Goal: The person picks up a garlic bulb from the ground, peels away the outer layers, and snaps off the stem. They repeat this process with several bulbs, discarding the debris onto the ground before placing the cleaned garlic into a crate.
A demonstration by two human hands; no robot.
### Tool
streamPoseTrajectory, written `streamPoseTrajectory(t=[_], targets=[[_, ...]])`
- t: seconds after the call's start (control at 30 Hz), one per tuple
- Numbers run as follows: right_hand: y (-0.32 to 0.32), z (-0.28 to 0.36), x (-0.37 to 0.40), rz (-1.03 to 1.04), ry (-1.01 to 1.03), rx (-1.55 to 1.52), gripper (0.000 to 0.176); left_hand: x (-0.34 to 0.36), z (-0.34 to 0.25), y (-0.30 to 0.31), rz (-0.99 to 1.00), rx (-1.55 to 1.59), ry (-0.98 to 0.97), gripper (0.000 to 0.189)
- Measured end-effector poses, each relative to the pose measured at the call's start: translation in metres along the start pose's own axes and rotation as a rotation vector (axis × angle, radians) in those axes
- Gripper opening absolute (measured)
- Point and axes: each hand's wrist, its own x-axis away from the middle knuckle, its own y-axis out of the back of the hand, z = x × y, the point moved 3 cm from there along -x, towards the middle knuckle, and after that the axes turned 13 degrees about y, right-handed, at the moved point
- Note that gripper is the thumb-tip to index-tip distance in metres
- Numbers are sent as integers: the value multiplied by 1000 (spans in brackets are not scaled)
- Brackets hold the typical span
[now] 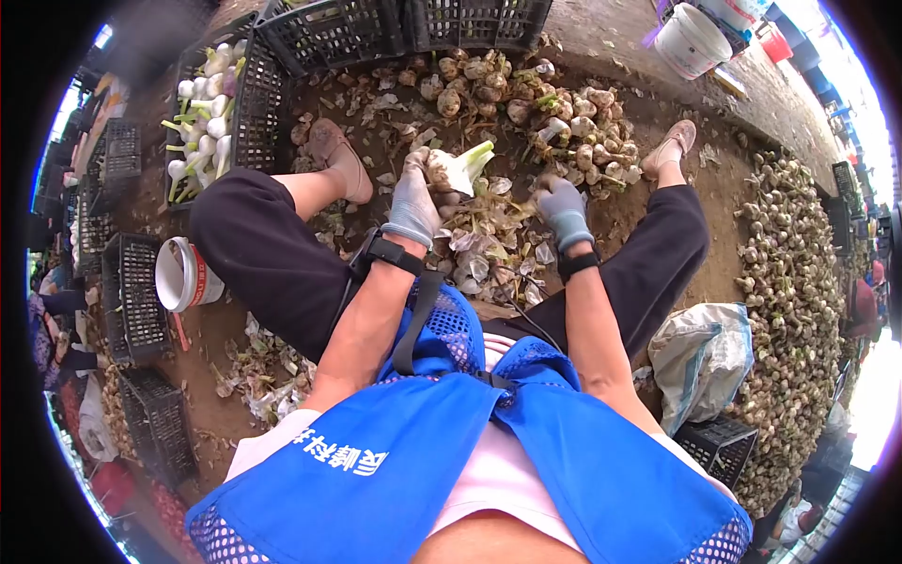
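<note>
My left hand, in a grey glove, is closed around a garlic bulb with a cut, pale green stem pointing to the upper right. Brown outer skin still covers the bulb's left side; the rest is white. To the right, my gloved right hand has its fingers curled together, apart from the bulb; what is in them, if anything, is hidden. Loose garlic skins lie on the ground between the hands. Just beyond them spreads a pile of unpeeled garlic bulbs.
A black crate at the upper left stands beside clean white garlic bulbs. More black crates line the far side. A white bucket is left of my knee. At right are a sack and a large garlic heap.
</note>
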Motion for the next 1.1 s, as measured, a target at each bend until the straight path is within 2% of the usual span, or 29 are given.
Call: streamPoseTrajectory(t=[0.07, 0.1, 0.13, 0.17, 0.2, 0.23, 0.27, 0.3, 0.33, 0.37, 0.4, 0.47, 0.5, 0.53, 0.6, 0.63, 0.67, 0.7, 0.73, 0.8, 0.83, 0.87, 0.9, 0.97, 1.0, 1.07, 1.1], targets=[[9, 42, 17, -20, -54, -1074, 35, 8, 6, -14, -68, 62, 66, 39], [12, 59, 24, 34, -70, -1241, 32, 5, 8, -10, 179, -26, 71, 40], [11, 72, 29, 82, -83, -1412, 30, 5, 12, -12, 181, -30, 75, 40], [4, 81, 31, 93, -76, -1479, 30, 6, 14, -17, 184, -87, -40, 38], [4, 89, 35, 57, 25, -1495, 25, 8, 16, -22, 186, -142, -157, 38], [1, 89, 34, 70, 42, -1543, 22, 11, 18, -24, 185, -145, -157, 38], [-2, 89, 33, 85, 59, -1592, 18, 15, 17, -27, 174, -268, -289, 39], [-2, 87, 32, 87, 57, -1595, 18, 19, 16, -30, 163, -392, -421, 43], [6, 87, 32, 13, 375, -1290, 15, 26, 15, -36, 153, -516, -551, 49], [13, 89, 34, -59, 662, -961, 13, 52, 7, -49, -41, -820, -957, 47], [10, 89, 33, -61, 655, -964, 13, 51, 8, -48, -40, -824, -951, 47], [-3, 89, 30, -65, 157, -1254, 15, 45, 10, -37, 21, -443, -605, 48], [-7, 93, 33, -55, 75, -1309, 18, 41, 12, -32, -8, -366, -361, 48], [-5, 94, 38, -54, 73, -1312, 18, 40, 12, -29, -35, -284, -125, 51], [1, 95, 42, 38, 178, -1323, 19, 24, 13, -16, 134, -206, 107, 55], [-7, 88, 36, 80, 46, -1336, 19, 22, 10, -17, 15, -347, -66, 55], [-6, 88, 34, 81, 52, -1337, 19, 20, 8, -20, -104, -487, -239, 56], [-4, 86, 33, 45, 22, -1307, 19, -2, 9, -10, -225, -414, -152, 43], [-2, 82, 32, 6, -10, -1274, 19, -6, 12, -10, -217, -415, -151, 43], [1, 80, 31, -14, 58, -1201, 17, -3, 5, -21, -40, -637, -729, 37], [2, 85, 33, -26, 87, -1189, 17, 26, 12, -45, 237, -414, -542, 43], [0, 90, 34, -35, 115, -1179, 16, 30, 16, -44, 236, -419, -543, 43], [-7, 89, 34, -18, 192, -1063, 17, 31, 21, -43, 244, -445, -478, 42], [-19, 89, 36, 82, 200, -1000, 19, 20, 23, -35, 199, -518, -339, 35], [-23, 88, 38, 134, 210, -960, 20, 16, 24, -33, 195, -513, -339, 35], [0, 104, 45, 118, 192, -1215, 16, 19, 20, -34, 238, -460, -376, 32], [2, 94, 42, 176, 178, -1160, 17, 25, 19, -38, 249, -408, -436, 27]])
